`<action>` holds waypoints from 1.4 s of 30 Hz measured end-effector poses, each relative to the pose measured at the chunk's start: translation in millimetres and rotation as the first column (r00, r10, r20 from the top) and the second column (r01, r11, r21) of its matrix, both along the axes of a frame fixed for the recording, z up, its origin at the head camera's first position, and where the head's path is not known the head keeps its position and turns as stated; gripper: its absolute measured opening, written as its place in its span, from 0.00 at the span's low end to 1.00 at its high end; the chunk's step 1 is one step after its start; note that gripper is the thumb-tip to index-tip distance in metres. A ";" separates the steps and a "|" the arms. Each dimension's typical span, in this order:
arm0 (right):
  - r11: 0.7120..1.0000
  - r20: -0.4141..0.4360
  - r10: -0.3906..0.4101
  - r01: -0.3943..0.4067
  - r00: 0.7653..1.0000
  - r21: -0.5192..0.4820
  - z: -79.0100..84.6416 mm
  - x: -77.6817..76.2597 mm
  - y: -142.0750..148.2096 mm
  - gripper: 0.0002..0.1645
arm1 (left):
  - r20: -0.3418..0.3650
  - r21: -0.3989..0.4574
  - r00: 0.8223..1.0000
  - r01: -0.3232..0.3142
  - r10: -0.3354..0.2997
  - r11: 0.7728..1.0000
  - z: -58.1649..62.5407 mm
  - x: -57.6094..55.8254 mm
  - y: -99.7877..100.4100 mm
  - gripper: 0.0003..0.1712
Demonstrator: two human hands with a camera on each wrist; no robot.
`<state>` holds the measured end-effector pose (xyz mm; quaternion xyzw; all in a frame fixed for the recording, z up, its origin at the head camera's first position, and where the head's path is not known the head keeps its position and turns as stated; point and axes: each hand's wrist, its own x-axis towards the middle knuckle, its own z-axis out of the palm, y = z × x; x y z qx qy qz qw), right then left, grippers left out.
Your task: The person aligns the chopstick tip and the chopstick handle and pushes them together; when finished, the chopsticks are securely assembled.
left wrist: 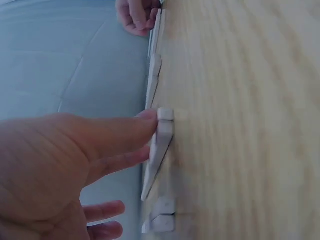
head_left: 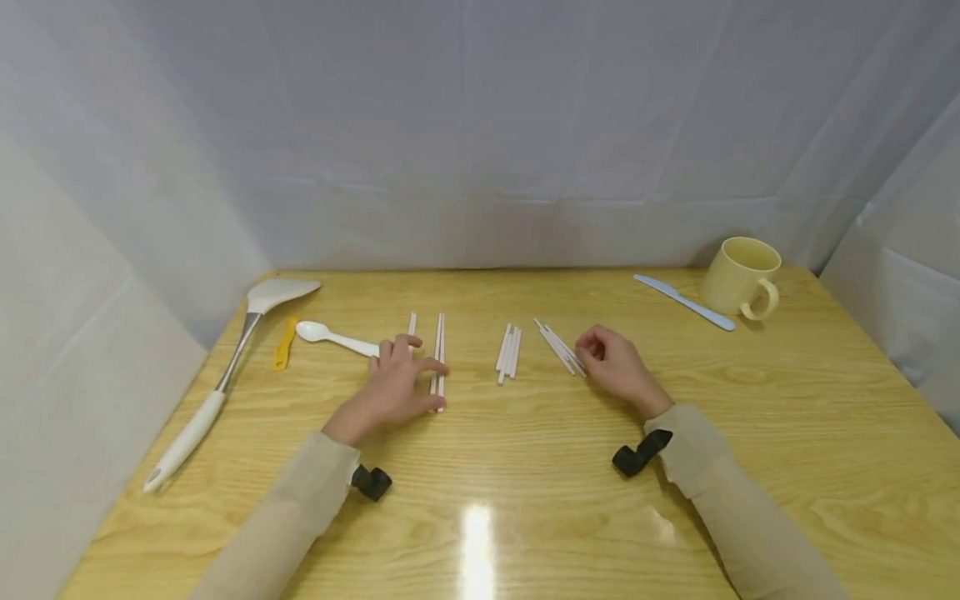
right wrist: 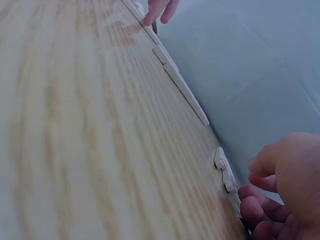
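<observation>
My left hand (head_left: 393, 387) lies over thin white sticks, with thumb and index finger spread along a narrow bundle (head_left: 440, 333). In the left wrist view the thumb tip touches the square end of a stick (left wrist: 165, 131). Another white stick (head_left: 412, 323) is partly hidden under this hand. Several shorter white sticks (head_left: 509, 354) lie side by side in the middle. On the right, a slanted group of white sticks (head_left: 557, 345) reaches my right hand (head_left: 617, 364). Its fingers are loosely bent beside them, fingertips right at the group's edge and thumb apart, pinching nothing visible.
A white spoon (head_left: 337, 339) points toward the left hand. Farther left lie a small yellow tool (head_left: 285, 344) and a long white-handled utensil (head_left: 238, 350). A pale blue knife (head_left: 684, 302) and a yellow mug (head_left: 741, 277) are at the back right of the wooden table (head_left: 555, 500).
</observation>
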<state>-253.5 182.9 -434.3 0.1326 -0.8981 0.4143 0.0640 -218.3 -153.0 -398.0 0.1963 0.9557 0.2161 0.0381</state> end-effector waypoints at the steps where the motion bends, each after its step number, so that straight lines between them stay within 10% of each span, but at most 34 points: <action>1: 1.000 -0.001 0.000 0.000 1.000 0.006 0.4 0.3 0.2 0.05 | 0.006 -0.005 1.000 -0.001 0.001 1.000 1.4 -0.8 -0.8 0.24; 10: 1.000 -0.009 0.003 -0.003 1.000 0.031 0.4 -0.5 0.8 0.07 | -0.031 0.003 0.999 0.019 -0.018 1.000 5.8 -4.3 4.0 0.22; 20: 0.999 0.013 -0.011 0.011 1.000 0.048 -0.5 -1.0 -5.7 0.13 | 0.015 0.132 1.000 0.000 -0.002 0.991 5.6 -9.2 45.7 0.22; 26: 0.997 -0.017 -0.034 0.035 0.999 0.069 -1.8 1.0 -9.6 0.14 | 0.041 0.065 0.999 -0.012 0.010 0.998 3.1 -15.6 71.8 0.21; 36: 0.989 -0.036 -0.086 0.089 0.996 0.117 -3.1 6.6 -13.8 0.15 | -0.059 -0.106 0.979 -0.199 0.194 0.974 -1.5 -20.0 108.6 0.23; 42: 0.987 -0.047 -0.097 0.102 0.994 0.127 -2.9 9.7 -15.5 0.14 | -0.042 0.003 0.968 -0.248 0.248 0.969 -6.0 -19.4 113.2 0.21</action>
